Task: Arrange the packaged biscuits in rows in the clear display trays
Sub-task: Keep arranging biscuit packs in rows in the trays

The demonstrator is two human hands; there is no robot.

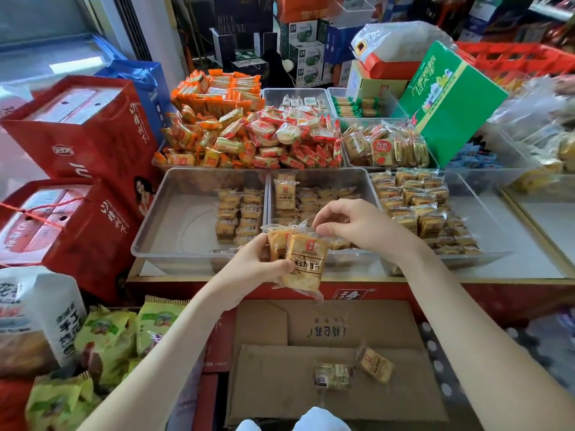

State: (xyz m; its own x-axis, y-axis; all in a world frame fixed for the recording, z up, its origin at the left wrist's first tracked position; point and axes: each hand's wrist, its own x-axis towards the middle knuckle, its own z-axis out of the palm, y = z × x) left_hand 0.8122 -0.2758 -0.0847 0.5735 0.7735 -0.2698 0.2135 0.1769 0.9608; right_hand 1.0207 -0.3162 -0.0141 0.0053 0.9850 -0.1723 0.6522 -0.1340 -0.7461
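The left hand (264, 262) grips a few packs (306, 265), thumb across their fronts, over the near rim of the middle tray (336, 177). The right hand (357, 227) pinches their top edge. More packs lie in rows in that tray. Two loose packs (375, 365) lie in the near box (326, 325).

Cluttered shop: red gift boxes (77, 126) left, stacked cartons (306, 48) behind, red crate (516, 57) right.

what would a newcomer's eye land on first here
The hands at centre: the left hand grips a few biscuit packets while the right hand pinches their top edge. Behind them lies a bright heap of orange and red snack packets, and red gift boxes stand at left.
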